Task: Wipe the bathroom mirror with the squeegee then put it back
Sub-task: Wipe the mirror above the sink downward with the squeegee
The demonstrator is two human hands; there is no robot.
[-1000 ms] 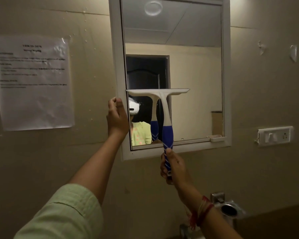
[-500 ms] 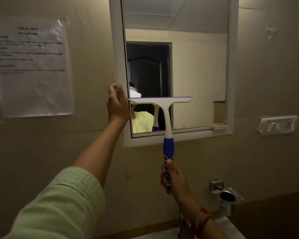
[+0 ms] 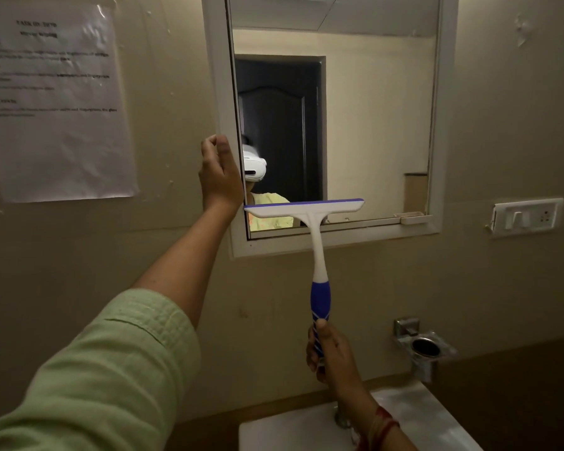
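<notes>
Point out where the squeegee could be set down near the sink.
Free: the white sink top right of the tap, below the metal holder. Crowded: the mirror ledge, narrow and holding a small white block.

A: Squeegee (image 3: pixel 318 255) colours?
B: White head and neck, thin blue blade strip on top, blue grip with white diagonal stripes where the right hand (image 3: pixel 331 356) wraps it.
A: Mirror (image 3: pixel 355 125)?
B: White frame, left hand (image 3: pixel 220 177) on its left edge. Reflection: cream wall, dark door, probably black or dark brown, too dim to tell.
A: Clothing?
B: Pale green sleeve (image 3: pixel 111 369) on the left arm. Red and orange thread band (image 3: pixel 380 424) on the right wrist.
A: Rest?
B: Beige wall (image 3: pixel 176 255). White paper (image 3: pixel 52 102) with black print left of the left hand. White switch plate (image 3: pixel 528 216) right of the squeegee. White sink (image 3: pixel 290 434) below the right hand, chrome holder (image 3: pixel 424 349) to its right.
</notes>
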